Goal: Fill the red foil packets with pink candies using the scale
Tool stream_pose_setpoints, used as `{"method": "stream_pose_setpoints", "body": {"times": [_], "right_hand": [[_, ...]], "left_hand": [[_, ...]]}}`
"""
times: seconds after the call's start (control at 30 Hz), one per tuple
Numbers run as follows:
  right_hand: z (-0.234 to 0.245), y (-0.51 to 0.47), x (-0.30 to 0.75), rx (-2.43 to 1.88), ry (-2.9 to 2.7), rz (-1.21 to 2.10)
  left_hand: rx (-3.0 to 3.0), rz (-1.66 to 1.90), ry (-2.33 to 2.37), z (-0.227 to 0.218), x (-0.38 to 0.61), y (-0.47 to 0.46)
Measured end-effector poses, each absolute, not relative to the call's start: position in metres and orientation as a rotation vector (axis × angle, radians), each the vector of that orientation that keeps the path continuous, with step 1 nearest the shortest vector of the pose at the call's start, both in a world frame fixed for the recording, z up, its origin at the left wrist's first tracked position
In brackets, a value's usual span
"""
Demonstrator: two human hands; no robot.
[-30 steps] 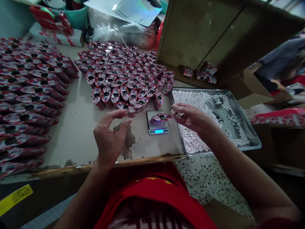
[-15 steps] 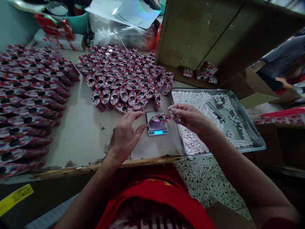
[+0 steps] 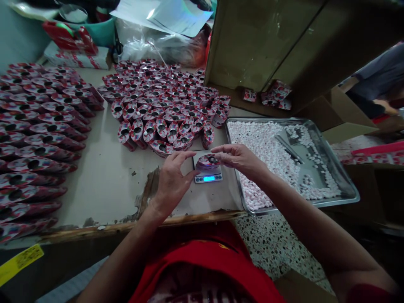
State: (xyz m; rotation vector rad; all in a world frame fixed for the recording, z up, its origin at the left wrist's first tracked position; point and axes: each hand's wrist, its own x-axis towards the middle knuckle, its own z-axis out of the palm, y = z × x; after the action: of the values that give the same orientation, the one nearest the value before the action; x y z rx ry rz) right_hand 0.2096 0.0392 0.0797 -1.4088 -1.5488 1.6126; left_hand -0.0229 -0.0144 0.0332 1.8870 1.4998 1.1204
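resting right of the frame's centre, a small eye-shaped printed paper carton, pinkish white with red patches, pointed ends and a dark round hole in its top, sits on a flat silver digital scale with a glowing blue display. the bare left hand is at its left end, thumb and forefinger parted and released; i cannot tell whether their tips touch it. the bare right hand is at its right end, fingertips bunched beside the hole; whether they grasp anything, i cannot tell. matching upright cartons crowd the upper middle. a rectangular metal tray of small white pellets fills the right.
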Motion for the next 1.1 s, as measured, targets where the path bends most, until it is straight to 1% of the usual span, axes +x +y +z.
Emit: {"method": "stream_pose_setpoints", "body": {"times": [0.13, 0.3, 0.4, 0.53, 0.6, 0.63, 0.73, 0.83, 0.97, 1.1], "right_hand": [[0.078, 0.041, 0.205, -1.418, -1.594, 1.634], [0.078, 0.044, 0.204, -1.429, -1.468, 1.602], [0.079, 0.046, 0.228, -1.423, -1.258, 1.538], [0.071, 0.043, 0.277, -1.459, -0.862, 1.271], [0.067, 0.037, 0.292, -1.527, -0.769, 1.25], [0.066, 0.034, 0.295, -1.56, -0.755, 1.296], [0.071, 0.028, 0.286, -1.569, -0.854, 1.515], [0.082, 0.029, 0.261, -1.469, -1.104, 1.641], [0.091, 0.037, 0.23, -1.382, -1.388, 1.681], [0.088, 0.044, 0.217, -1.325, -1.505, 1.686]], "left_hand": [[1.877, 1.105, 1.517, 0.031, -0.023, -0.013], [1.852, 1.095, 1.513, 0.031, -0.026, -0.014], [1.856, 1.089, 1.509, 0.032, -0.03, -0.015], [1.869, 1.077, 1.511, 0.033, -0.032, -0.014], [1.891, 1.074, 1.503, 0.034, -0.029, -0.012], [1.905, 1.075, 1.499, 0.035, -0.027, -0.011], [1.918, 1.089, 1.51, 0.036, -0.024, -0.007], [1.859, 1.094, 1.524, 0.032, -0.027, -0.009], [1.745, 1.074, 1.506, 0.02, -0.035, -0.015], [1.728, 1.055, 1.471, 0.017, -0.035, -0.015]]}}
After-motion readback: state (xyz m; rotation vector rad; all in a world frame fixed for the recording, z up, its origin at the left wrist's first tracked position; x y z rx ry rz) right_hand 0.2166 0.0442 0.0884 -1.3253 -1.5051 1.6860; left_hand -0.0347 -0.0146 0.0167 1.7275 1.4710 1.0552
